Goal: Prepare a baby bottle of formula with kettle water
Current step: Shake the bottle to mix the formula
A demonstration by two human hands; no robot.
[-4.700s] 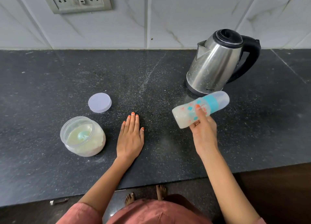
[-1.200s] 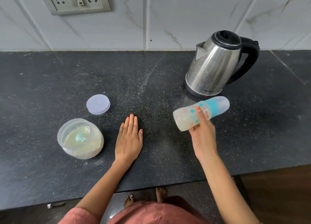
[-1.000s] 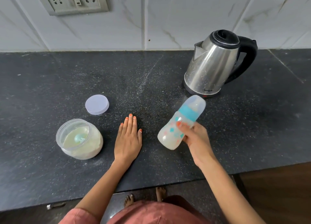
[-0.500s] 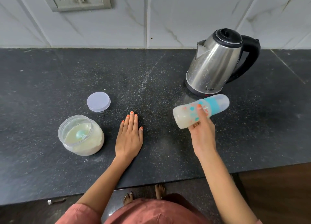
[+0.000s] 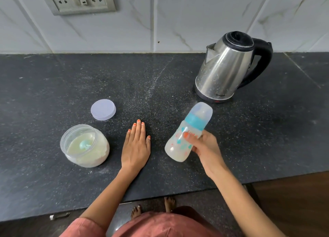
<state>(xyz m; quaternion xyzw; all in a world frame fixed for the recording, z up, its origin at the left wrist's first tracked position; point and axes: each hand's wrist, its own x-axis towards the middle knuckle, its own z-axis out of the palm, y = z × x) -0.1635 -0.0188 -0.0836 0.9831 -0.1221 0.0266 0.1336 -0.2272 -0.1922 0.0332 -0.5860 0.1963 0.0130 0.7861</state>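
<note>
- The baby bottle (image 5: pixel 178 147) is in the right hand (image 5: pixel 204 149), fingers and thumb wrapped round its middle, held tilted over the dark speckled desk (image 5: pixel 53 87).
- The bottle's base points down-left and its capped end points up toward the kettle (image 5: pixel 226 71).
- Looks-wise: a see-through body with teal and orange shapes printed on it, a teal collar, and a clear dome cap on top. Cloudy whitish liquid sits at the base end.
- The left hand (image 5: pixel 136 147) lies flat on the desk, fingers straight and together, holding nothing.
- The formula jar (image 5: pixel 85 146) sits open just left of that hand, full of pale powder with a teal scoop (image 5: pixel 84 144) in it.
- The jar's lid (image 5: pixel 103 109) lies flat on the desk just behind the jar.
- The steel kettle stands at the back right, lid on, black handle facing right.
</note>
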